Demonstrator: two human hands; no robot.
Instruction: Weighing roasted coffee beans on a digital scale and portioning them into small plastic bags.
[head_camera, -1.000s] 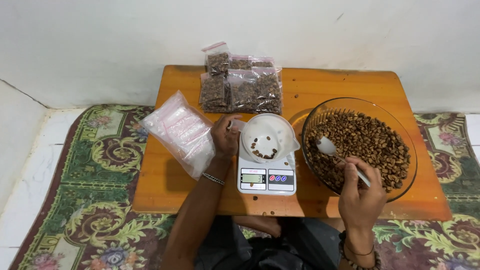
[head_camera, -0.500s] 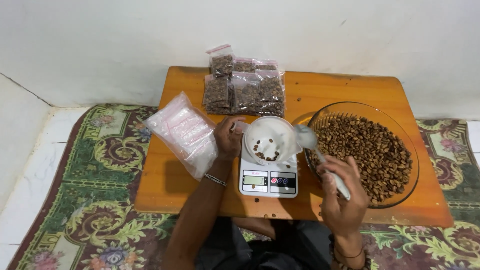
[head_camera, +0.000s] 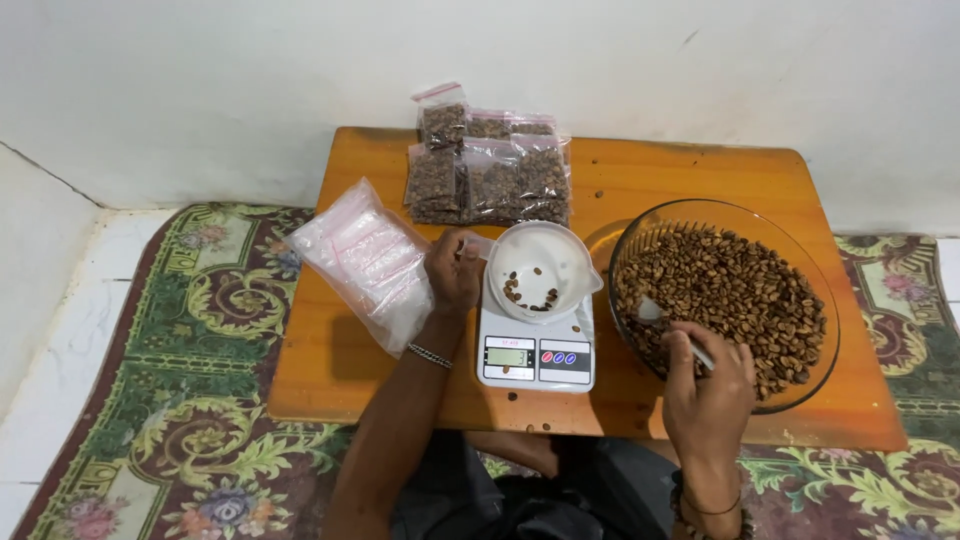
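Knees and dark trousers (head_camera: 560, 490) fill the near edge, tucked under a low wooden table (head_camera: 340, 370) that stands on a patterned rug (head_camera: 190, 400).

Nearest on the table, the right hand (head_camera: 708, 385) is closed around a white spoon (head_camera: 672, 328), whose bowl dips into the brown beans (head_camera: 740, 290) at the near left side of a wide glass bowl (head_camera: 810, 270). Beads circle that wrist.

Left of the bowl sits a white scale (head_camera: 538, 355) with a small display and buttons on its front. A white cup (head_camera: 545, 268) rests on top of it, with a few beans in its bottom. Several loose beans lie on the table around the scale.

The left hand (head_camera: 453, 272), a chain bracelet on its wrist, is curled at the cup's left rim; whether it grips the rim or only touches it cannot be told. Just left of that hand lies a stack of empty clear bags (head_camera: 368, 262) with pink strips.

Farther back, near the wall (head_camera: 300, 80), filled bags (head_camera: 490, 170) of beans lie in a cluster, one propped up at the rear.
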